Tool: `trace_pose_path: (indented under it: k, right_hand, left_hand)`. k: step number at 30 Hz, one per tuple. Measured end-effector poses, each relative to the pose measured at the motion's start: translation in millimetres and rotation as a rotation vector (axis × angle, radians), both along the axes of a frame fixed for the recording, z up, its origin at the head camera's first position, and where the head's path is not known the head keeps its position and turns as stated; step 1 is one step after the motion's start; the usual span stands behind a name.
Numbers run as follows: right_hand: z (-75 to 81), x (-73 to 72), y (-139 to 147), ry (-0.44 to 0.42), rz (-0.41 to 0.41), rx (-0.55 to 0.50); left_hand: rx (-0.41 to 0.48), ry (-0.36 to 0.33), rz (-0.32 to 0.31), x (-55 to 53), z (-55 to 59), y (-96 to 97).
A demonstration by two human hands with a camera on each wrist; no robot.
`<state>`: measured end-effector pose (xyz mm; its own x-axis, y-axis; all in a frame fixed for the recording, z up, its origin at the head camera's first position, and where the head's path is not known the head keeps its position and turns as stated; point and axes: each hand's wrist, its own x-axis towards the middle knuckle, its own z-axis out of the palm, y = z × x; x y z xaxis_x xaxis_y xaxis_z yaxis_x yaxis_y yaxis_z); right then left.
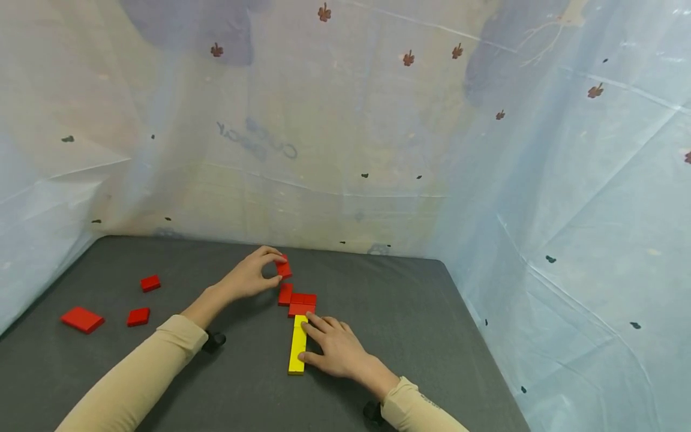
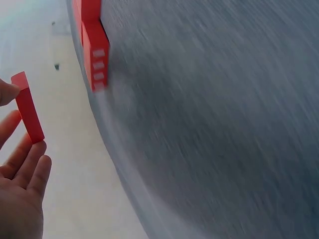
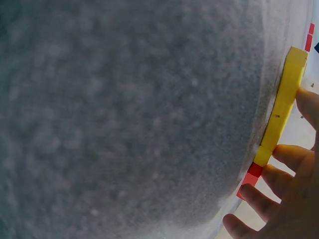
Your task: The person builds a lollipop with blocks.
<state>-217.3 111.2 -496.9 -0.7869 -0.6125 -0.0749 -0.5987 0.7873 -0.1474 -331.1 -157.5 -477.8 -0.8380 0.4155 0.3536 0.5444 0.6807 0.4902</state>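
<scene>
My left hand (image 1: 249,277) pinches a flat red block (image 2: 31,112) between thumb and fingertips. In the left wrist view it is held off the table. Just nearer to me lies a narrow red block (image 1: 285,294), touching a wider red group (image 1: 302,305). A long yellow strip (image 1: 297,348), seemingly two pieces end to end, runs from that group toward me. My right hand (image 1: 340,348) lies along its right side, fingers spread and fairly straight. In the right wrist view, the thumb and index finger touch the yellow strip (image 3: 283,102).
Two small red blocks, one farther (image 1: 150,283) and one nearer (image 1: 138,317), lie left of my left hand with a larger red block (image 1: 83,320). A dark grey cloth covers the table (image 1: 421,336). Pale printed sheeting (image 1: 335,198) hangs behind and at both sides.
</scene>
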Motion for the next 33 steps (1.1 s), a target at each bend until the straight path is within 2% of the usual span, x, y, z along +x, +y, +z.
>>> trace_pose_path:
  k: [6,15,20,26,33]
  right_hand:
    - [-1.6,-1.2,0,-0.006,0.006,0.013]
    - [-2.9,-0.7,0,-0.002,0.015,0.013]
    - [-3.5,-1.6,2,0.004,0.020,0.013]
    - [-1.4,-1.1,2,0.000,0.025,0.010]
    - [-0.8,-1.4,1,0.005,0.023,0.020]
  left_hand:
    - [0.004,-0.010,-0.066,-1.3,-1.5,26.5]
    - [-0.033,-0.076,-0.158,-9.6,-7.1,54.7]
    - [-0.057,-0.139,-0.197,-16.8,-10.4,65.4]
    - [-0.136,-0.191,-0.220,-26.3,-14.6,74.8]
    - [-0.175,-0.254,-0.258,-32.2,-16.6,81.7]
